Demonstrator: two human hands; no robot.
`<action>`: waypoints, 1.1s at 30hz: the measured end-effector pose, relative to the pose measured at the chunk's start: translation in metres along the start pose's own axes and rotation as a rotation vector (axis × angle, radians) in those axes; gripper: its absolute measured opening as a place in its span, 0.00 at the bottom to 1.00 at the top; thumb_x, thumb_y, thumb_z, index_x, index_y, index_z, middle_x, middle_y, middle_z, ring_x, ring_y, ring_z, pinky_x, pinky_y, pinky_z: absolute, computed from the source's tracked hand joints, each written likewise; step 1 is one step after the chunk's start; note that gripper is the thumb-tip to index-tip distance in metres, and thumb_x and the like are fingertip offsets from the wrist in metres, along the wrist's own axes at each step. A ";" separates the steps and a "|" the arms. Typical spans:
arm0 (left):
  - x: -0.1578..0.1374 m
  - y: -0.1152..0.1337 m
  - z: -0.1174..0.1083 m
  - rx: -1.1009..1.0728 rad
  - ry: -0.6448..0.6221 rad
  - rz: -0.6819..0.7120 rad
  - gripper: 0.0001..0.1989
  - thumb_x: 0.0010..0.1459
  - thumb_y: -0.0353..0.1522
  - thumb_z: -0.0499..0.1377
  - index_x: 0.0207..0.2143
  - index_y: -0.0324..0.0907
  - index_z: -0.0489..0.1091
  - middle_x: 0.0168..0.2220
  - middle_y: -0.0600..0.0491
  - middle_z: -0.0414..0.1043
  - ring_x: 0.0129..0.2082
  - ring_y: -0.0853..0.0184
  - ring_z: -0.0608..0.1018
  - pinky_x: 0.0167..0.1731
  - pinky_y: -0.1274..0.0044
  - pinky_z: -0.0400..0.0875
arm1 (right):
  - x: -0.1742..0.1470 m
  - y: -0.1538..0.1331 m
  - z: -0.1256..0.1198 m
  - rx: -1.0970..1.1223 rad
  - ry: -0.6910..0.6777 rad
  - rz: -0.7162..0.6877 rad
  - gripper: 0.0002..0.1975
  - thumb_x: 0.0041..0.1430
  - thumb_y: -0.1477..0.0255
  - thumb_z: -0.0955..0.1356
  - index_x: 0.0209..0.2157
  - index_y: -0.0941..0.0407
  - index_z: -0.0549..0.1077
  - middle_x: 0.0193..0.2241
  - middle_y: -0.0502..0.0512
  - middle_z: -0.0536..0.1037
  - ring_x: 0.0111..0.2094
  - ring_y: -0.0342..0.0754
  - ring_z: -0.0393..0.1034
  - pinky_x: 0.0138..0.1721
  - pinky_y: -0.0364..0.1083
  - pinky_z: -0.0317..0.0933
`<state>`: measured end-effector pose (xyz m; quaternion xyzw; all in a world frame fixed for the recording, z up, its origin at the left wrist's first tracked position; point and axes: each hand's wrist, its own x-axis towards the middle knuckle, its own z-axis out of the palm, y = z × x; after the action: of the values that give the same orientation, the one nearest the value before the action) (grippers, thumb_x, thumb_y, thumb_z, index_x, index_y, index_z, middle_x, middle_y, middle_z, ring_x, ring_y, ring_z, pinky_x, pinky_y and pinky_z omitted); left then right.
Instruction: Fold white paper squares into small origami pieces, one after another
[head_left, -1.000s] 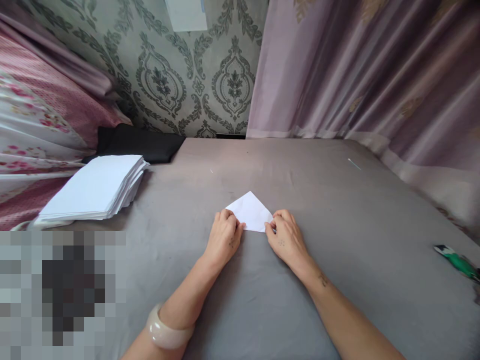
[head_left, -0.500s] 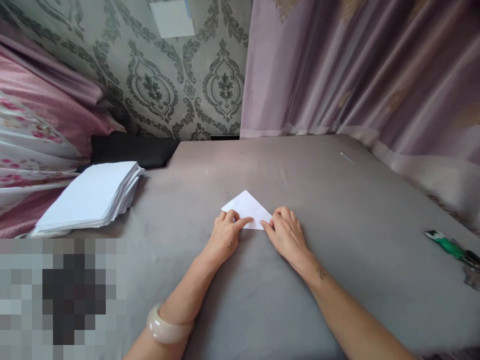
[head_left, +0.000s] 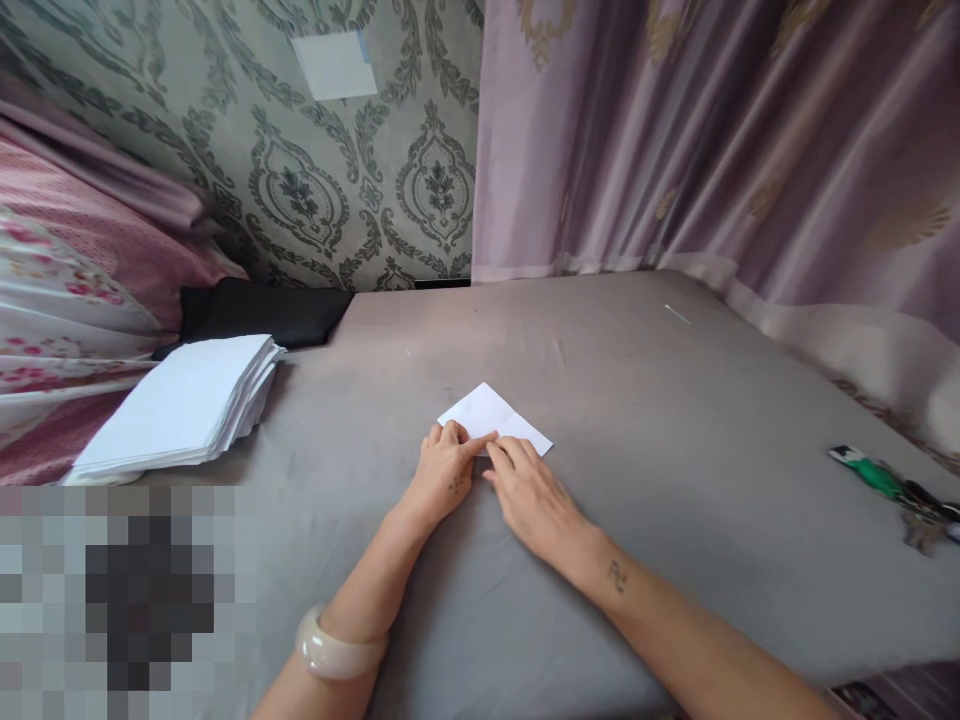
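Note:
A small folded sheet of white paper [head_left: 484, 405] lies on the grey cloth-covered surface, its peak pointing away from me. My left hand [head_left: 445, 468] grips its left side with curled fingers, and the thumb stretches along the near edge. A pale bangle [head_left: 339, 645] circles that forearm. Beside the left thumb, my right hand [head_left: 526, 490] rests its extended fingers on the paper near the middle of the near edge, its thumb apart below them. The paper's right corner is uncovered. Both hands hide parts of the near edge.
A thick stack of white paper [head_left: 184, 405] sits at the left, in front of a black flat item [head_left: 277, 312]. A green-and-black object [head_left: 877, 478] lies at the right, and a thin white stick [head_left: 677, 314] lies farther back. Purple curtains [head_left: 585, 150] hang behind.
My right hand has left the paper's right corner and slid left along the near edge to my left thumb. My left hand stays on the paper. The view has shifted slightly.

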<state>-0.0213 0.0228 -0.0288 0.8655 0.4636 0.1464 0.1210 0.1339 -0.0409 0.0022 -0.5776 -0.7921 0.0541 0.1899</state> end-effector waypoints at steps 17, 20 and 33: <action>-0.003 -0.003 -0.005 -0.054 0.102 -0.250 0.23 0.58 0.39 0.54 0.56 0.49 0.63 0.46 0.45 0.61 0.43 0.57 0.66 0.43 0.64 0.62 | -0.011 -0.015 -0.001 -0.323 -0.020 0.119 0.19 0.63 0.61 0.60 0.42 0.62 0.72 0.34 0.64 0.70 0.37 0.55 0.62 0.37 0.53 0.61; -0.003 -0.006 -0.005 -0.071 0.146 -0.336 0.31 0.54 0.43 0.57 0.57 0.43 0.58 0.55 0.40 0.56 0.51 0.50 0.62 0.48 0.59 0.59 | -0.013 -0.012 -0.003 -0.430 -0.017 0.124 0.18 0.63 0.62 0.60 0.37 0.60 0.74 0.31 0.63 0.69 0.34 0.54 0.61 0.32 0.51 0.60; 0.006 -0.008 -0.022 -0.374 0.264 -0.600 0.07 0.52 0.36 0.56 0.29 0.41 0.66 0.27 0.53 0.69 0.30 0.65 0.73 0.33 0.74 0.67 | 0.000 0.015 -0.007 -0.297 0.021 0.271 0.06 0.62 0.72 0.63 0.35 0.57 0.72 0.35 0.59 0.72 0.36 0.52 0.67 0.32 0.48 0.60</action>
<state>-0.0321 0.0342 -0.0100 0.6276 0.6735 0.2969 0.2536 0.1501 -0.0373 0.0044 -0.7011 -0.7044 -0.0442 0.1019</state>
